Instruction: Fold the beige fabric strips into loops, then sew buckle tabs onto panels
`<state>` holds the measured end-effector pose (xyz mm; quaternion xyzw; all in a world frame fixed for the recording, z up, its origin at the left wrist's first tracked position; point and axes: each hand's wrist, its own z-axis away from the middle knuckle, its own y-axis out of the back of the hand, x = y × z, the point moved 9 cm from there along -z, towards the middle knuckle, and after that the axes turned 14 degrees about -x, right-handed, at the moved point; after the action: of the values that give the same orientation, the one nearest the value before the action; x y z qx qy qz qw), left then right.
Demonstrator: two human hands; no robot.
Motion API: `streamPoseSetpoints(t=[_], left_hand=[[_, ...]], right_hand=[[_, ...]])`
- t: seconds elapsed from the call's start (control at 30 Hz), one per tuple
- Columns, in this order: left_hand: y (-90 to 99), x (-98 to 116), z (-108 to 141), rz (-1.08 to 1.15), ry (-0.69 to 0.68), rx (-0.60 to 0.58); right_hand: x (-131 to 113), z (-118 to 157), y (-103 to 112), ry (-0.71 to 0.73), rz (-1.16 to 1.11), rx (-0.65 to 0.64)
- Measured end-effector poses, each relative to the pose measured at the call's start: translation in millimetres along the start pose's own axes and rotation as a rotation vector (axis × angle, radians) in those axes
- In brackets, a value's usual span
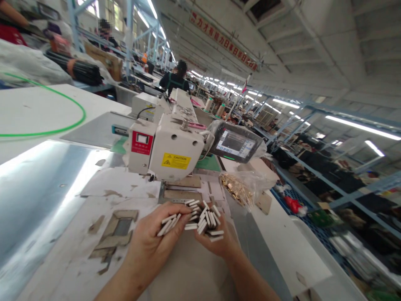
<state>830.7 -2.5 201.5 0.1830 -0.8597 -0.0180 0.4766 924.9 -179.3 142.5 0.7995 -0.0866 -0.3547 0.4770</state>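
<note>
My left hand [156, 238] is closed around several flat strips [169, 224] with pale cut ends, held between thumb and fingers. Close beside it on the right, my right hand [224, 240] grips a larger loose bundle of similar strips [208, 219], their ends pointing up at me in mixed directions. What the strips are made of cannot be told. Both hands are just in front of the sewing machine head [175, 142], above the near part of the work surface. A metal frame [181, 194] lies under the machine head, partly hidden behind the strips.
A touch screen [236, 142] stands right of the machine. A clear bag of gold-coloured metal pieces [239, 188] lies below it. Taped frame pieces [115, 234] rest on the left, near a shiny metal plate [44, 192]. A green hose [83, 110] curves at far left. A person [175, 80] sits beyond.
</note>
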Motion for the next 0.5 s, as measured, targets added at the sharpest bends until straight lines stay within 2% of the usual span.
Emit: streamPoseSetpoints(t=[0.1, 0.23, 0.5], left_hand=[[-2.3, -6, -3, 0.005, 0.049, -0.006], [-1.1, -16, -5, 0.007, 0.143, -0.034], [8.7, -6, -10, -0.09, 0.049, -0.049]], right_hand=[[-6, -2, 5, 0.039, -0.145, -0.028], [-13, -6, 12, 0.072, -0.198, -0.055], [-19, -16, 14, 0.061, -0.234, -0.157]])
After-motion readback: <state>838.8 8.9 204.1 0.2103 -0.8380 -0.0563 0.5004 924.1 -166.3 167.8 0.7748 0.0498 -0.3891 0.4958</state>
